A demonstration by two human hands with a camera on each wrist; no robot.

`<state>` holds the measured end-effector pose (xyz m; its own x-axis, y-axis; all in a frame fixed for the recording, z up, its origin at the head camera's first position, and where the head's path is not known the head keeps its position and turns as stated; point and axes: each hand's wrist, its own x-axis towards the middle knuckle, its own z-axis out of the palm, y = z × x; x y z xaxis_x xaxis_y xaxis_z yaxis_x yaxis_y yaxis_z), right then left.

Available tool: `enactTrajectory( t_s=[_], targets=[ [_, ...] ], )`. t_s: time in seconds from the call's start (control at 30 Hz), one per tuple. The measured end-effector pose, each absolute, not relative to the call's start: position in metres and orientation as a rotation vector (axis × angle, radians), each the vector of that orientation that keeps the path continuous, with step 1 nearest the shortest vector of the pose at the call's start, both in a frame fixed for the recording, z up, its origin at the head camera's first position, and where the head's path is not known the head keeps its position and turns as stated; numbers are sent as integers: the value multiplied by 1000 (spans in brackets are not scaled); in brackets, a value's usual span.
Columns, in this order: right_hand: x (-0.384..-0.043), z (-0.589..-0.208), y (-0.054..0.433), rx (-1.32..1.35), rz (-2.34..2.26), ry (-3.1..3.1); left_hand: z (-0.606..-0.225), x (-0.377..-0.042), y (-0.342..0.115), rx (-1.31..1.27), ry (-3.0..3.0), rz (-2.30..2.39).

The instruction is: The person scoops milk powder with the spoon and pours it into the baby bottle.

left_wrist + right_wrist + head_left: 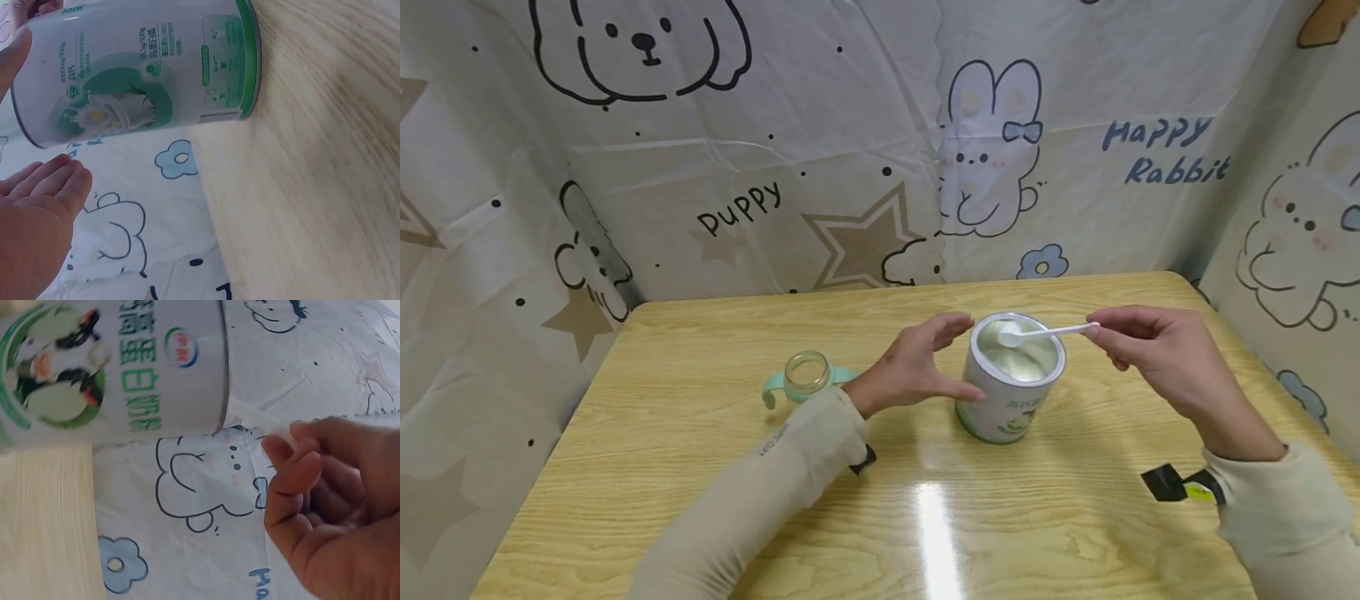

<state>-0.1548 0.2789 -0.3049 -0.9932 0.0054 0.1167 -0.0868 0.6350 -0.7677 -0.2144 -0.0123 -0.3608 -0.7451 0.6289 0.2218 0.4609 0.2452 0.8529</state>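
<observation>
An uncovered white-and-green milk powder can (1006, 408) stands upright on the table, its silvery inside showing. My left hand (917, 367) is at the can's left side, thumb and fingers spread; the thumb tip overlaps the can near its front. In the left wrist view the fingers (59, 181) stand apart from the can's wall. My right hand (1165, 358) pinches the handle end of a white scoop (1052, 332) between thumb and forefinger. The scoop lies level across the can's opening, its bowl over the inside. The right wrist view shows the can's printed label (69, 369) and the curled right fingers (290, 500).
A bottle with pale green handles (772, 387) and an open amber rim stands left of the can, partly behind the left wrist. The wooden table (700, 350) ends at a printed cloth (850, 125) at the back and sides.
</observation>
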Motion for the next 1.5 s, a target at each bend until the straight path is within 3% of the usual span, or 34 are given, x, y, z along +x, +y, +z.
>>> enactTrajectory(
  t_s=[0.27, 0.53, 0.67, 1.2, 1.5],
  targets=[
    [-154, -312, 265, 311, 1011, -2726, -363, -215, -2, 1130, 2272, 1588],
    [-164, -320, 262, 815, 693, -2448, -363, -215, 2, 1103, 2278, 1608],
    [-167, -322, 258, 911, 595, -2412, -365, -215, 3, 1094, 2280, 1617],
    [-161, -306, 254, 918, 703, -2661, -363, -215, 3, 1083, 2332, 1589],
    [-160, -303, 250, 468, 1068, -2853, -364, -214, 3, 1064, 2321, 1588]
  ],
)
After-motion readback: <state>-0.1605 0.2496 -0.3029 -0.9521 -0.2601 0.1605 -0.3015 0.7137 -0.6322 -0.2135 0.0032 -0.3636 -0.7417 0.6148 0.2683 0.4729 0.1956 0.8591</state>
